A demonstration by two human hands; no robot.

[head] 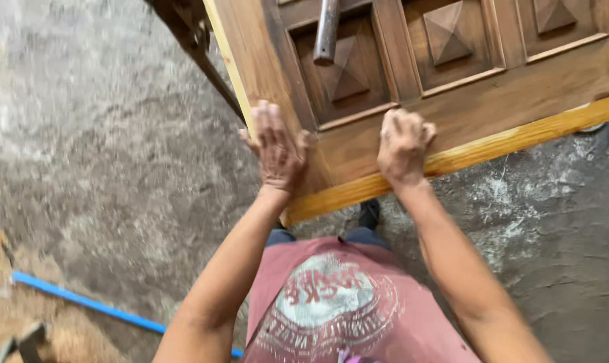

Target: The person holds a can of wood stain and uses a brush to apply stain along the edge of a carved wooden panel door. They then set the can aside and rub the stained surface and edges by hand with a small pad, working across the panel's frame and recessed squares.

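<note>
Pressing down near one corner of a carved wooden door panel [452, 114], the left hand [277, 148] lay flat with fingers slightly spread, while the right hand [404, 146] curled its fingers together over the pale near edge. Farther along the panel, a metal hammer head [327, 32] rested on a raised pyramid-shaped block; a blue pipe [89, 304] lay on the concrete floor [102, 148].

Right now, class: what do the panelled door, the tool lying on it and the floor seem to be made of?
Panelled door: wood, with brown grain, carved raised panels and a paler, yellower edge strip. It looks unvarnished, though that is uncertain.
Tool: probably metal, a dull grey shaft with a slight sheen.
Floor: likely bare concrete, grey, mottled and dusty.
</note>
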